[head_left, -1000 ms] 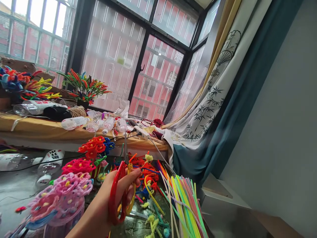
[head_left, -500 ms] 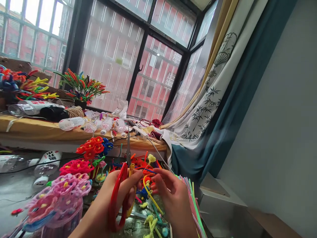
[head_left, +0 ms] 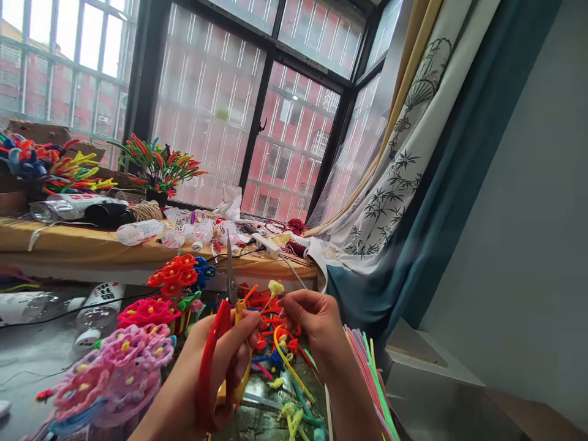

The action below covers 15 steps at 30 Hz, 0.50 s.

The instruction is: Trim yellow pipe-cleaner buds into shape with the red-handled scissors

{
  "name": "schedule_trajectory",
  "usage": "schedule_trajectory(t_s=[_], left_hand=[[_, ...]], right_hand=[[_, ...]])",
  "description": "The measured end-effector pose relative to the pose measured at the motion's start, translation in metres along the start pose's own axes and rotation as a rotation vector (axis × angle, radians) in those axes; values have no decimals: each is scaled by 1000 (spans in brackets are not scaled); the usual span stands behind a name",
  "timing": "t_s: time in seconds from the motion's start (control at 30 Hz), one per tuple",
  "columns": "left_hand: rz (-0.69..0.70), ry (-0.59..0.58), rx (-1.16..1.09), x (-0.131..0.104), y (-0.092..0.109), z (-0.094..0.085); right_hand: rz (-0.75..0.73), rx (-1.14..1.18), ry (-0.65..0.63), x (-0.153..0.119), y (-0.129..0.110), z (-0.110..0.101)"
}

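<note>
Red-handled scissors hang on my left hand, blades pointing up and apart from any material. The fingertips of that hand also pinch a thin stem, which leads up to a small pale yellow piece. My right hand is closed in a pinch just right of the yellow piece; what its fingertips hold is too small to make out. Below both hands lie red fuzzy pieces and a bent yellow pipe cleaner.
Pink fuzzy flowers and red ones stand at the left, near plastic bottles. Straight pastel pipe cleaners lie at the right. Bottles and a power strip sit on the window ledge.
My right hand has moved up and its fingers have closed together. The blue strand between the hands no longer shows. The view has shifted slightly.
</note>
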<state>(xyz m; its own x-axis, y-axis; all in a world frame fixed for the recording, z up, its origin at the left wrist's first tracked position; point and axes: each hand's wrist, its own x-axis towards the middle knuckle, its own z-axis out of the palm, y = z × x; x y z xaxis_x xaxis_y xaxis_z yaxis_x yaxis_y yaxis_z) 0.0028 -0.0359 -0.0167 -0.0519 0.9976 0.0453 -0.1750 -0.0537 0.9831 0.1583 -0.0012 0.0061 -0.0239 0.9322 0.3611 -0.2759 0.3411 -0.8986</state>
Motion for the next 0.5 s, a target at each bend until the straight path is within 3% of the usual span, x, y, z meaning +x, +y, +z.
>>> schedule_trajectory(t_s=[0.17,0.33,0.5], left_hand=[[-6,-8,25,3,-2,-3],[-27,-67,31,0,5,9],[-51,-73,-21,-6,17,23]], right_hand=[[-20,-37,-44,6,1,-18],[-102,-24,-120,6,5,-30],[-77,10,-251,5,-2,-38]])
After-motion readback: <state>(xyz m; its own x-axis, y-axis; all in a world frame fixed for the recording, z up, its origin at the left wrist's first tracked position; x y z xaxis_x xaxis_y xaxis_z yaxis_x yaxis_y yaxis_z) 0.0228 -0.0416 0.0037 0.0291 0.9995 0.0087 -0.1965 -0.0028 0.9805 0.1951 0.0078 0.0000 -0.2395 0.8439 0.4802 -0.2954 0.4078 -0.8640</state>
